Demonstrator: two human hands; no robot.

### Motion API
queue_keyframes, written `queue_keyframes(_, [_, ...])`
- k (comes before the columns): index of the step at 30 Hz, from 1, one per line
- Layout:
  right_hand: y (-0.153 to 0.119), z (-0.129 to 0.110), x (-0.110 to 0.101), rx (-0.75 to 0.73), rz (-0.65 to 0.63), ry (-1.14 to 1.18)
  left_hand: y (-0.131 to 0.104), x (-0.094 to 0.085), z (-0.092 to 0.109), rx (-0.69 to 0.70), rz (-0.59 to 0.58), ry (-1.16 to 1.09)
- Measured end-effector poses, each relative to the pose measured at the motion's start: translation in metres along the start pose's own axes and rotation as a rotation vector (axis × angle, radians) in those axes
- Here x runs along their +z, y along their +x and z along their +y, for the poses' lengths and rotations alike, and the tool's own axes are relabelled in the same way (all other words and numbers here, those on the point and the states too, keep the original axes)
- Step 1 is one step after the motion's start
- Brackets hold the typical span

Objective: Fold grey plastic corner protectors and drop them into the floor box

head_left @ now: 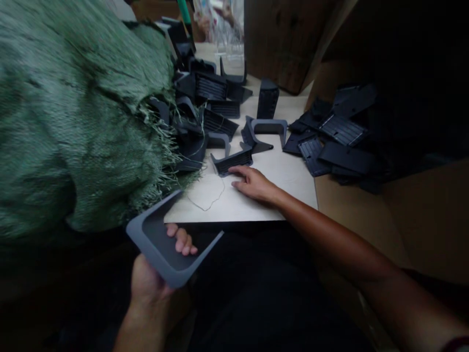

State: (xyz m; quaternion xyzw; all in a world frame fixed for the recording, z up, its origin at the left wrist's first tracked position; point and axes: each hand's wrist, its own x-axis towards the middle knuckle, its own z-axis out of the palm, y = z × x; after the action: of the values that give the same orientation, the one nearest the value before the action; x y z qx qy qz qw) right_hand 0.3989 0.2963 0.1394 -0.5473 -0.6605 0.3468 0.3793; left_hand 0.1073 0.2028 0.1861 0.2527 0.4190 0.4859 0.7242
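A grey U-shaped plastic part [156, 242] is in my left hand [150, 278], whose fingers wrap round its middle wall. It hangs in front of the table's near edge, tilted, with its open side toward the upper right. Over the pale table [274, 195], my right hand [256, 185] has its thumb and index finger apart and nothing between them. The index fingertip is at the right end of a dark ribbed part [234, 161]; whether they touch, I cannot tell. Just behind lie another U-shaped part [269, 126] and several more dark parts [210, 88].
A large green woven sack [84, 117] with frayed edges fills the left side. On the right, a cardboard box [425, 215] holds a pile of flat dark parts [344, 129]. Behind the table stand a brown box [282, 44] and clear plastic; another person's hand [201, 24] shows there.
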Motion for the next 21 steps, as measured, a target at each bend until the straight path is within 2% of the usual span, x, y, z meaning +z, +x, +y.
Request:
queue_keyframes(2, [-0.004, 0.003, 0.005, -0.046, 0.041, -0.010, -0.008, 0.000, -0.005, 0.014, 0.030, 0.034])
queue_keyframes(6, [-0.024, 0.011, 0.007, -0.085, 0.033, 0.054, -0.019, 0.004, -0.011, 0.025, 0.078, 0.100])
queue_keyframes(10, [-0.051, 0.015, -0.006, -0.104, 0.054, 0.013, -0.027, 0.011, -0.007, -0.046, 0.192, 0.175])
queue_keyframes(13, [-0.077, 0.018, -0.033, -0.128, 0.154, -0.099, -0.033, 0.013, -0.002, -0.111, 0.311, 0.243])
queue_keyframes(15, [-0.097, 0.024, -0.058, -0.127, 0.255, -0.182, -0.037, 0.011, -0.002, -0.128, 0.346, 0.237])
queue_keyframes(19, [-0.137, 0.045, -0.119, -0.059, 0.590, -0.562, -0.040, -0.002, -0.008, -0.149, 0.359, 0.202])
queue_keyframes(21, [-0.152, 0.059, -0.145, 0.025, 0.774, -0.786, -0.040, -0.008, -0.012, -0.140, 0.374, 0.209])
